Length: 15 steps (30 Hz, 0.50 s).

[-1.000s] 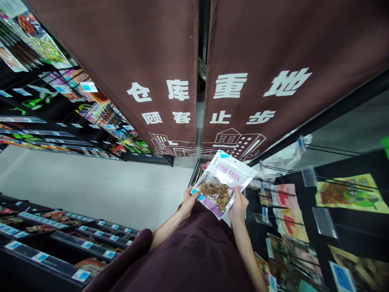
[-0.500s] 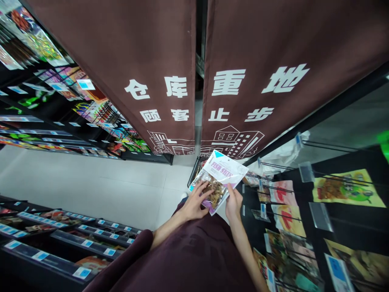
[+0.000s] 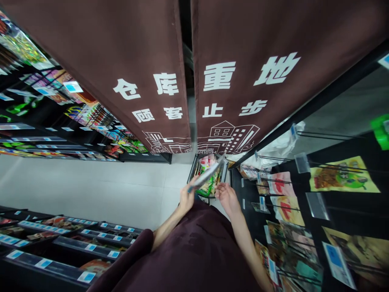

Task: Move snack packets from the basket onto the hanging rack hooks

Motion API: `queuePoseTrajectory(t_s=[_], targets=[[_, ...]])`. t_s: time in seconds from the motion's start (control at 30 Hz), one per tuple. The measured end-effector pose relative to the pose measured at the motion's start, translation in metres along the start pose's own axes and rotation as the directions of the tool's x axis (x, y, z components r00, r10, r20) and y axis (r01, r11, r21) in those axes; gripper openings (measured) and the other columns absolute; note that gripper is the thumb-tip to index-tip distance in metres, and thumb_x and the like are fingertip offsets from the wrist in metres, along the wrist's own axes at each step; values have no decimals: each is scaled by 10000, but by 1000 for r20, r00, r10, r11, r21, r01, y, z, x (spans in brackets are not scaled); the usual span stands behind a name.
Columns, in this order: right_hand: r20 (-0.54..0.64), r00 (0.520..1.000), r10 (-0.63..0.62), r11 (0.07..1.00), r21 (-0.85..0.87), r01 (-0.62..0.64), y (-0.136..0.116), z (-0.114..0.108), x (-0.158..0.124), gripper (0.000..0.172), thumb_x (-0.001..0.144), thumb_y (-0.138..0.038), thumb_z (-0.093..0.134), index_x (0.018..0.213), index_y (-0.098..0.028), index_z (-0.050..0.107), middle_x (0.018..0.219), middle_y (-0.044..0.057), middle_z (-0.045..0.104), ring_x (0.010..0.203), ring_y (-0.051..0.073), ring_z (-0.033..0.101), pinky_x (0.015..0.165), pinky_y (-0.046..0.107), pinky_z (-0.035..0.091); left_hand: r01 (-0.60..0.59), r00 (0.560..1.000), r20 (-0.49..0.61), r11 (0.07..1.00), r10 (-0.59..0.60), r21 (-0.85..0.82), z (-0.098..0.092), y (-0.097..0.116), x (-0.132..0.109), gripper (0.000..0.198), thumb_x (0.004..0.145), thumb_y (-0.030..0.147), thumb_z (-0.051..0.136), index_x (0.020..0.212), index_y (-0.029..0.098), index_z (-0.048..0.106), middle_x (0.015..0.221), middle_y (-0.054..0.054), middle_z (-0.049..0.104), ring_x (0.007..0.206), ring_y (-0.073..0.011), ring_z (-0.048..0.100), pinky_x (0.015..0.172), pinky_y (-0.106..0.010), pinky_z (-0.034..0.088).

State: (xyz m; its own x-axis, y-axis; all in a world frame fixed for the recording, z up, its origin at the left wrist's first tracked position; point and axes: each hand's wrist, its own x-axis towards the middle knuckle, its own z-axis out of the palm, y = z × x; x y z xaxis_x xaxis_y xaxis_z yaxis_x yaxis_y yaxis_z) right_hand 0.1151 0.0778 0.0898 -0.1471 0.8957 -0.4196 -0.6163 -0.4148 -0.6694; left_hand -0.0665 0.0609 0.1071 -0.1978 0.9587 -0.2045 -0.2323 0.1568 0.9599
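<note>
Pouch [image 3: 209,175] tilts edge-on, gripped by the left hand [image 3: 186,198], right hand [image 3: 227,198] seemingly half-open nearby.

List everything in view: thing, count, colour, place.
Held packet: one, silvery, centre
Basket: one, dark, below packet
Curtain panels: two, brown, ahead
Shelving: count unclear, black, left
Bins: several, black, lower left
Price tags: many, blue, white, both sides
Yellow packet: one, yellow, right
Other packets: many, mixed colours, basket, left, right
Crumpled sheet: one, white, right
Unclear item: one, green, right edge
Floor: one, grey, left
Garment: one, maroon, bottom
Left hand: one, holding packet
Right hand: one, right of packet
</note>
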Motion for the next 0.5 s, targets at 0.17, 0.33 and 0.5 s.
queuePoseTrajectory(t_s=[0.17, 0.33, 0.5], targets=[[183, 971, 153, 971, -213, -112, 0, -2, -2, 373, 753, -487, 750, 780, -118, 701, 758, 78, 716, 514, 104, 559, 500, 215, 413, 79, 938, -251, 852, -239, -517, 1, -18, 12, 525, 787, 528, 728, 1171, 185, 624, 1258, -127, 650, 1159, -290, 616, 987, -431, 517], [125, 967, 222, 953, -236, -189, -4, 2, -2, 386, 704, -479, 789, 838, -126, 709, 801, 82, 725, 521, 113, 576, 492, 227, 429, 81, 932, -235, 791, -275, -606, -14, -11, 20, 525, 792, 483, 750, 1200, 181, 614, 1299, -127, 622, 1227, -280, 568, 1012, -387, 515], [54, 963, 265, 956, -143, -255, -11, 8, 1, 416, 617, -439, 854, 839, -126, 691, 774, 77, 726, 495, 107, 560, 458, 224, 418, 84, 920, -258, 791, -295, -606, -17, -10, 19, 517, 812, 485, 729, 1219, 195, 597, 1320, -119, 608, 1240, -266, 561, 1023, -389, 510]])
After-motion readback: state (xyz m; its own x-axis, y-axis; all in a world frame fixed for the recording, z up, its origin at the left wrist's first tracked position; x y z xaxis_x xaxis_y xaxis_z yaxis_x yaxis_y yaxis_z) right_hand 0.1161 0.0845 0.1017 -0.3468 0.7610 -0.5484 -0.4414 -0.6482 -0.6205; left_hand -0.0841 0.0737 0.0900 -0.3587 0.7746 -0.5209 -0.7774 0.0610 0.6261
